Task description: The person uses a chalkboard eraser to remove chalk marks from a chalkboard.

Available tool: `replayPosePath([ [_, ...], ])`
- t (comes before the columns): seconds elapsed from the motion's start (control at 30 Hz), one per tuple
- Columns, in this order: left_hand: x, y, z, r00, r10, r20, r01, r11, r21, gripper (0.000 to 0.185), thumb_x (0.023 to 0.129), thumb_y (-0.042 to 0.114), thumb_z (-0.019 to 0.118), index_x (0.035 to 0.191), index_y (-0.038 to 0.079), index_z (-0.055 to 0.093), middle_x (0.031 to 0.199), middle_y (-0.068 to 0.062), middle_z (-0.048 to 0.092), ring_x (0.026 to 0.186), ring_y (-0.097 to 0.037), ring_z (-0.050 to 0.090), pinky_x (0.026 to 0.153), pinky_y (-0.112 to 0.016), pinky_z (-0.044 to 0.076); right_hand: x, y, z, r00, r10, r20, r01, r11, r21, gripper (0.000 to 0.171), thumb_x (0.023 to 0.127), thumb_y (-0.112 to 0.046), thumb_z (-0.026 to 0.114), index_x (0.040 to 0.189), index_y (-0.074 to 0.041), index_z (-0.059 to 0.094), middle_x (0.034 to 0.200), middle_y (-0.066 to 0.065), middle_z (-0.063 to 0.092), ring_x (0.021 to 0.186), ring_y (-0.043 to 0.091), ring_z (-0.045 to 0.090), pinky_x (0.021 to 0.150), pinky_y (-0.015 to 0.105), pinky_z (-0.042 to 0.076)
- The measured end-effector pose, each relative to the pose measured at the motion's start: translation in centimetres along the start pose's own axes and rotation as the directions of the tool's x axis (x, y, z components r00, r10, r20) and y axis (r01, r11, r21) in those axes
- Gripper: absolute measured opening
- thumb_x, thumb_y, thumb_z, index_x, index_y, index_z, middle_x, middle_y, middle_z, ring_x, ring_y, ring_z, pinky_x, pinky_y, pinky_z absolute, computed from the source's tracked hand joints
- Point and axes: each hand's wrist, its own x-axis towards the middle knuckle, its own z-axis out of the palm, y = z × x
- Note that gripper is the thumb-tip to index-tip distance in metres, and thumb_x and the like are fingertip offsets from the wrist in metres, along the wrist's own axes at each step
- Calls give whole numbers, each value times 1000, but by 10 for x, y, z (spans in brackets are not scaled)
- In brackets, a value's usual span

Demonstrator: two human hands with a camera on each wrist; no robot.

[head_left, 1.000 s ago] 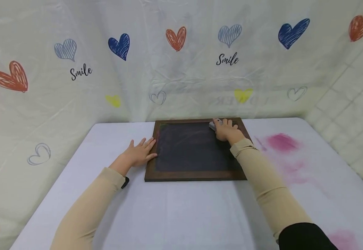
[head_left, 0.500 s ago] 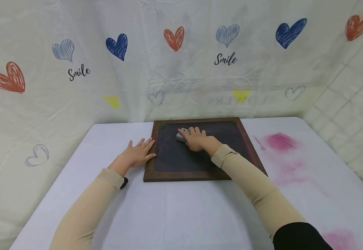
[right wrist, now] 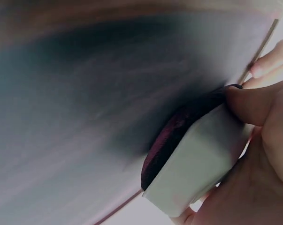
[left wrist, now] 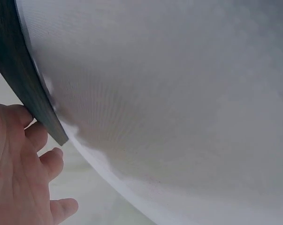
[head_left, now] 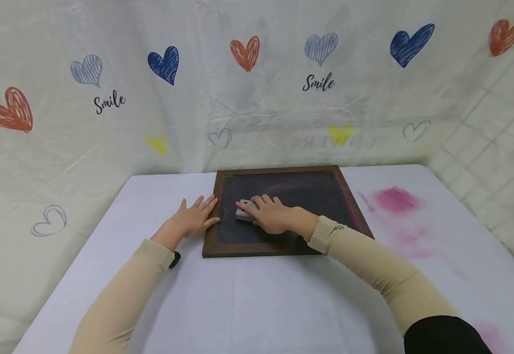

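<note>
A chalkboard (head_left: 292,196) in a brown wooden frame lies on the white-covered table. My right hand (head_left: 274,215) grips a grey-white chalkboard eraser (head_left: 242,215) on the left part of the black surface. In the right wrist view, the eraser (right wrist: 197,157) has a dark felt pad stained pink, turned to the board, and the thumb and fingers hold its sides. My left hand (head_left: 189,219) rests with spread fingers on the frame's left edge. In the left wrist view, fingers of the left hand (left wrist: 19,164) touch the wooden frame (left wrist: 24,70).
Pink smudges (head_left: 397,200) mark the tablecloth (head_left: 257,305) right of the board. Behind the table hangs a pale curtain (head_left: 279,113) printed with hearts and "Smile". Faint pink and green chalk traces show along the board's inner edges.
My right hand has carried the eraser from the board's upper right across to the left, then down and slightly further left. The left hand stays on the frame.
</note>
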Motion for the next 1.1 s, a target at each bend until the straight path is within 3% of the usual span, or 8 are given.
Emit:
replayPosePath([
  [0.17,1,0,1,1000,9,-5,-9,1000,3,75,110,53,33,165,6,14,171,-12,12,155,-37,12,116,-72,7,5,16,-2,999,39,-14,-39,999,25,66,111,-26,48,167,-22,13,158,20,30,141,38,34,108,56,36],
  [0.3,0,-1,2,1000,13,7,-13,1000,6,75,110,53,32,165,6,12,171,-12,11,156,-37,11,116,-72,7,13,44,0,988,151,-13,-150,987,54,66,112,-26,45,167,-22,9,159,22,27,141,40,32,109,57,34],
  [0.47,-1,-2,2,1000,6,12,-6,1000,8,75,110,53,32,166,7,10,172,-11,8,156,-36,9,116,-72,6,7,82,-1,951,308,-24,-301,942,150,67,111,-23,45,167,-19,9,160,26,24,142,44,28,110,59,30],
  [0.7,-1,-2,1,1000,11,1,-11,1000,10,75,110,53,32,166,7,11,171,-11,10,156,-37,10,116,-72,7,-21,121,-3,892,451,-15,-437,871,226,67,111,-21,44,167,-16,7,159,31,21,143,49,23,110,64,27],
  [0.83,-2,-3,1,1000,8,15,-8,1000,0,75,110,52,33,166,7,11,171,-12,9,156,-37,10,116,-72,6,-35,135,0,875,485,-8,-469,851,237,66,111,-20,43,166,-14,6,158,33,20,141,51,24,109,65,27],
  [1.1,0,-3,1,1000,12,-3,-12,1000,8,75,110,53,32,165,6,13,171,-12,11,156,-37,11,116,-72,7,-40,142,-2,869,495,-15,-476,843,251,66,111,-20,43,166,-13,8,157,35,19,140,52,23,108,66,26],
])
